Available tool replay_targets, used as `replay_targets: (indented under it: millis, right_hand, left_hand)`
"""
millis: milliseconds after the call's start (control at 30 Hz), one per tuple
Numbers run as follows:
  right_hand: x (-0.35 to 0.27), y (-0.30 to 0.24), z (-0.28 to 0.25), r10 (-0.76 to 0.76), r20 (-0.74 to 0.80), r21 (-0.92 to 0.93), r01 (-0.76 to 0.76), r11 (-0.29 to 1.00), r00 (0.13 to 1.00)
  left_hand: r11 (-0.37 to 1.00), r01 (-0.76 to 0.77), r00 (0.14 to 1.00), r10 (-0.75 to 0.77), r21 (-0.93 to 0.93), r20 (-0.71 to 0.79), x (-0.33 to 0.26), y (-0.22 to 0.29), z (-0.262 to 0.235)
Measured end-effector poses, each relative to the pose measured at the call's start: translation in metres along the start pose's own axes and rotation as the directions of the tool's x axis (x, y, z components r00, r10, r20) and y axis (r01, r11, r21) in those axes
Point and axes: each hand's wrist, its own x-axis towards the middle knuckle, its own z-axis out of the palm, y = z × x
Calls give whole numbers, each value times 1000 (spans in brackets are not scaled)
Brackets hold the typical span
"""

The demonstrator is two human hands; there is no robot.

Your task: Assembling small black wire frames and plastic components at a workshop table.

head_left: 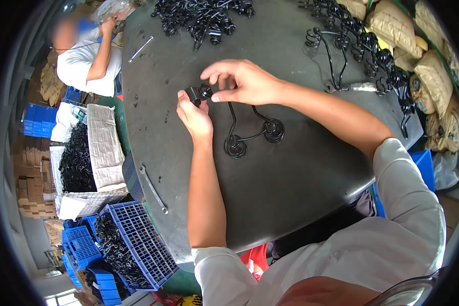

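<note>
Between thumb and fingers, my left hand (195,117) grips a small black clamp-like part (193,95) above the table. A round ribbed black knob (205,92) sits at the part's right side. Close beside it is my right hand (247,81), its thumb tip at the knob and its curled fingers held apart above. Under my hands, a bent black wire spring (234,148) with two coils rests on the table; its upper ends pass behind my right hand, so I cannot tell whether it joins the part.
The dark table (290,178) carries a heap of black parts (204,18), a row of black springs (372,46), a spanner (153,188), another spanner (349,87) and a thin rod (141,49). Blue crates (143,245) stand left; sacks (392,25) lie right. Another person (89,58) works far left.
</note>
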Motion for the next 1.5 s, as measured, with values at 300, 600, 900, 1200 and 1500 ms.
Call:
replay_targets:
  millis: [300, 600, 900, 1200, 1500]
  right_hand:
    - [-6, 14, -1, -32, 38, -54, 34, 998, 999]
    - [-14, 6, 10, -44, -59, -195, 32, 980, 997]
    - [-5, 6, -9, 220, 73, -19, -219, 976, 973]
    - [13, 9, -87, 331, 351, -39, -340, 940, 876]
    - [4, 9, -88, 465, 418, -647, -103, 755, 781]
  left_hand:
    - [996, 7, 995, -15, 85, 94, -8, 4, 5]
    - [992, 11, 995, -23, 127, 93, -6, 3, 3]
    - [993, 35, 994, -47, 115, 97, -4, 2, 4]
    - [995, 73, 995, -77, 64, 71, -2, 5, -3]
    - [992, 78, 993, -86, 99, 84, -5, 9, 2]
